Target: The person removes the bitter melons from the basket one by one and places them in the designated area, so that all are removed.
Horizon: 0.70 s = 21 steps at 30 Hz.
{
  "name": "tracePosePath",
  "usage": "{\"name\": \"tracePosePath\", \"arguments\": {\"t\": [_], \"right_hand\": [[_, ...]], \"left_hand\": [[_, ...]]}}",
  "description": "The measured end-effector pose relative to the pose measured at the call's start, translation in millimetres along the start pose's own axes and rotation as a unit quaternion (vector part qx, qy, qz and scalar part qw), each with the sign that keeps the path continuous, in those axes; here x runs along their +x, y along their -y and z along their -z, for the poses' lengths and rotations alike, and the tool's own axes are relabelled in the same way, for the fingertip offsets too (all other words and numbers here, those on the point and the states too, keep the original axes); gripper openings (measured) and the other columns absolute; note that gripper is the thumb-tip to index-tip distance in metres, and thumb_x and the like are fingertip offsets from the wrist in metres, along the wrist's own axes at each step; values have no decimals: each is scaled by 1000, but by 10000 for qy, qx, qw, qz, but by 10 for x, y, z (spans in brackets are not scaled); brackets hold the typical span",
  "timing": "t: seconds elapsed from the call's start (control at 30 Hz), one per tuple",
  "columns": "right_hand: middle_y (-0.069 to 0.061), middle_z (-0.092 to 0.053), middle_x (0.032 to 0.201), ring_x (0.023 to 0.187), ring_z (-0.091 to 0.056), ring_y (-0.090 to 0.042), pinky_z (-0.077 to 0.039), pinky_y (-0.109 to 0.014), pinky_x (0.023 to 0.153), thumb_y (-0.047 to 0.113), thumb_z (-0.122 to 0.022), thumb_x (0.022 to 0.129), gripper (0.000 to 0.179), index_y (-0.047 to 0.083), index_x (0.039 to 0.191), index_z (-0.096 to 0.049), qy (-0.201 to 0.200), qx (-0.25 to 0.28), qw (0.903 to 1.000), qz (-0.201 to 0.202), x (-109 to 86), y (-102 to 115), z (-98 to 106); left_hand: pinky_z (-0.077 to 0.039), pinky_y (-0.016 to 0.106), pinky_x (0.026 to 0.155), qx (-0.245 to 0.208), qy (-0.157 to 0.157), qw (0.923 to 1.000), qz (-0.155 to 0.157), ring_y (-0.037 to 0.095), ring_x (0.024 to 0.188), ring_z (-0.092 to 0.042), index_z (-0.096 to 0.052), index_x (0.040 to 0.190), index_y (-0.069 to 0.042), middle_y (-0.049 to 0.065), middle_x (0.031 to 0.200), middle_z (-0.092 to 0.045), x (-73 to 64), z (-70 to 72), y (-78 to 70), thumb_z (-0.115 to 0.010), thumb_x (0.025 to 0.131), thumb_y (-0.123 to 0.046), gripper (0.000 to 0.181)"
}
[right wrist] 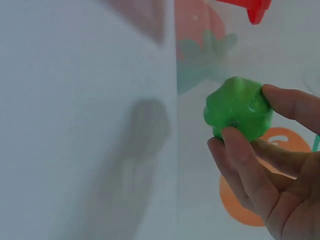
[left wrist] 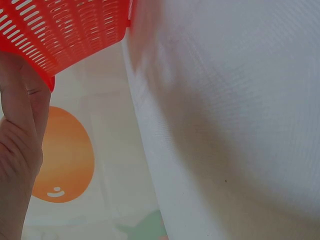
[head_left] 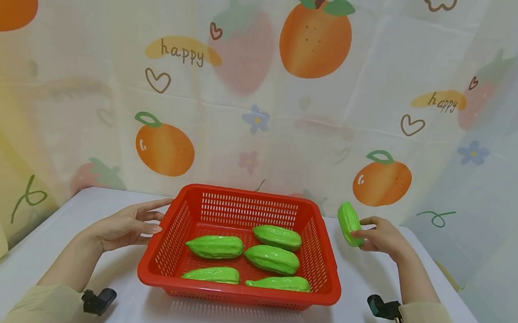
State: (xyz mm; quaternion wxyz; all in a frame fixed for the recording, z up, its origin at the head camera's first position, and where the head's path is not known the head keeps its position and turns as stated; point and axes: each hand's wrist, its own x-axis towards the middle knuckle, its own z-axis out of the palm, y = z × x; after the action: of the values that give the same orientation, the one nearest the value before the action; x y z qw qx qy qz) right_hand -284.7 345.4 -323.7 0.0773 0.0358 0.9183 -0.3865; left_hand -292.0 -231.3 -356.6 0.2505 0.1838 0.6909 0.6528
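A red plastic basket (head_left: 237, 289) with slotted walls sits in the middle of the table, with several glossy green bitter melons (head_left: 272, 259) lying inside. At its left end, my left hand (head_left: 128, 224) touches the rim with extended fingers. The left wrist view shows those fingers (left wrist: 22, 100) against the basket's edge, their tips partly hidden. To the right of the basket, my right hand (head_left: 380, 238) pinches another bitter melon (head_left: 349, 223) above the table. The right wrist view has its lobed end between thumb and fingers, apart from the basket.
White cloth covers the table (head_left: 109, 308). A fruit-printed curtain (head_left: 260, 146) hangs close behind the basket and along both sides. Black camera mounts (head_left: 98, 301) are worn at both wrists, by the beige sleeves.
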Motion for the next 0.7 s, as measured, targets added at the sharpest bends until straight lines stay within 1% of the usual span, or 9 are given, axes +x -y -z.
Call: {"name": "tracePosePath", "arguments": {"t": [0.23,0.47,0.6,0.7], "right_hand": [[-22,-58,111,77,-65,-13,-60,-26,76,24,-66,92,69,-16,139,-35,75,-7,9999,-140,-21,-116,-40],[-24,-54,115,75,-61,-13,-59,-25,74,25,-66,92,69,-15,139,-37,196,-25,9993,-310,-28,-210,-109],[-25,-53,118,74,-59,-13,-59,-25,74,26,-66,92,68,-15,138,-39,224,-85,9993,-293,-23,-249,-153],[-24,-54,115,70,-58,-13,-58,-25,71,25,-67,91,67,-15,137,-40,214,-99,9994,-269,-25,-253,-183]], "left_hand": [[-59,37,91,5,-18,10000,-7,10,98,-67,-8,159,-10,-3,113,-60,-3,0,8,-57,96,-10,80],[-59,36,90,-61,56,9999,-76,10,96,-68,-9,159,-10,-3,112,-61,1,9,15,-56,97,-8,79],[-59,36,91,-66,54,9999,-75,10,97,-67,-9,159,-11,-3,112,-61,4,8,16,-56,97,-8,78],[-59,36,91,-38,30,10000,-70,9,97,-67,-10,159,-11,-4,112,-61,1,4,13,-56,97,-8,78]]}}
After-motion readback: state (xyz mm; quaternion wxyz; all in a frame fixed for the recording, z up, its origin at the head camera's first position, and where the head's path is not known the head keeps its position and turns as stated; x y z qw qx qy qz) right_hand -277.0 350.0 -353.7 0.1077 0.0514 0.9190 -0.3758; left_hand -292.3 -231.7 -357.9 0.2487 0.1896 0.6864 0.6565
